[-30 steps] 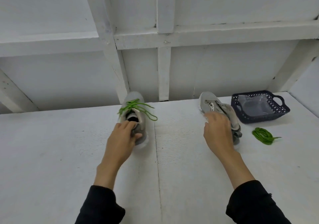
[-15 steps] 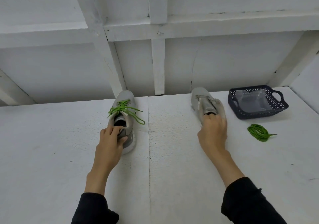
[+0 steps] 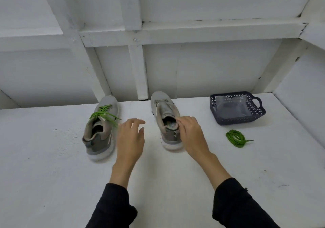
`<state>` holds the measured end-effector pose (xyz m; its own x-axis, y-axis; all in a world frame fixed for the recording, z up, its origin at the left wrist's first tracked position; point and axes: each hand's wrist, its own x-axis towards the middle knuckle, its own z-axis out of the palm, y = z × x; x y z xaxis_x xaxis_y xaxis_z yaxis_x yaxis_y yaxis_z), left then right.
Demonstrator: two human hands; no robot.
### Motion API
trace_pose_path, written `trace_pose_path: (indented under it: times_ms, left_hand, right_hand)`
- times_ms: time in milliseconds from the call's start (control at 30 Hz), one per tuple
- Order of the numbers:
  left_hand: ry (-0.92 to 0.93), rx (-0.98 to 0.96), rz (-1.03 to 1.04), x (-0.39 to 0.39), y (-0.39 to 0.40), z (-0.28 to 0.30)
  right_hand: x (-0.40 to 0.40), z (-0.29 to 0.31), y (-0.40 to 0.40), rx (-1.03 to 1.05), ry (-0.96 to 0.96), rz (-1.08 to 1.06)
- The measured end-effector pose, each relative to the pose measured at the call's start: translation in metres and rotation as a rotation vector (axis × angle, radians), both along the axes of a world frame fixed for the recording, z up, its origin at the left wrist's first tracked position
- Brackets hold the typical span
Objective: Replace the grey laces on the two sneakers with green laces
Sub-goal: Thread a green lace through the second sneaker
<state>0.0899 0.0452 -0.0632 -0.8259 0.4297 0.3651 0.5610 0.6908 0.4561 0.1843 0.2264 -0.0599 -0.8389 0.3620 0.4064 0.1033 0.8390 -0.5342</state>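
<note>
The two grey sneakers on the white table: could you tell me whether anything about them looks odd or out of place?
They are mismatched: the left grey sneaker carries green laces, loose ends trailing untied, while the right grey sneaker shows none. A coiled green lace lies unused beside it.

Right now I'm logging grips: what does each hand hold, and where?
The right hand pinches the right sneaker at its collar rim. The left hand holds nothing, hovering between the sneakers.

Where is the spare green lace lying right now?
Head view, right side: the coiled lace lies on the table, just in front of the basket.
</note>
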Motion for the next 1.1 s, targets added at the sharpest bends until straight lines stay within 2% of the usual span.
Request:
trace_pose_path:
  times_ms: [100,200,267,333,500,633,700,800,833,933,1033,1100]
  left_hand:
    - [-0.113,0.157,-0.07,0.035,0.066,0.005]
    - [-0.144,0.045,0.032,0.057,0.111,-0.003]
    - [-0.193,-0.062,0.094,0.064,0.125,-0.011]
    - [-0.213,-0.079,0.102,0.064,0.129,-0.016]
    - [-0.238,0.03,0.109,0.062,0.119,-0.014]
    - [-0.233,-0.002,0.138,0.068,0.106,-0.013]
    - [-0.207,-0.025,0.119,0.063,0.102,-0.009]
    - [-0.027,0.087,-0.012,0.057,0.104,0.006]
    - [-0.035,0.157,-0.063,0.056,0.106,0.015]
    - [-0.281,0.35,-0.213,0.052,0.113,0.031]
    - [-0.319,0.383,-0.228,0.047,0.114,0.035]
    - [-0.366,0.389,-0.209,0.044,0.112,0.033]
  right_hand:
    - [0.038,-0.022,0.05,-0.098,-0.01,-0.228]
    - [0.079,-0.048,0.097,-0.043,-0.149,-0.447]
    - [0.1,-0.058,0.114,0.023,-0.282,-0.513]
    - [0.112,-0.066,0.12,0.048,-0.403,-0.521]
    - [0.107,-0.073,0.117,0.076,-0.443,-0.384]
    - [0.087,-0.048,0.091,-0.327,-0.258,-0.187]
    - [0.075,-0.034,0.077,-0.401,-0.142,-0.142]
    - [0.062,-0.017,0.059,-0.317,-0.011,-0.059]
    - [0.058,-0.012,0.055,-0.267,0.027,-0.034]
    - [0.049,-0.003,0.044,-0.092,0.156,0.031]
    - [0.04,-0.001,0.038,-0.044,0.22,0.045]
    - [0.036,-0.002,0.036,-0.093,0.236,0.009]
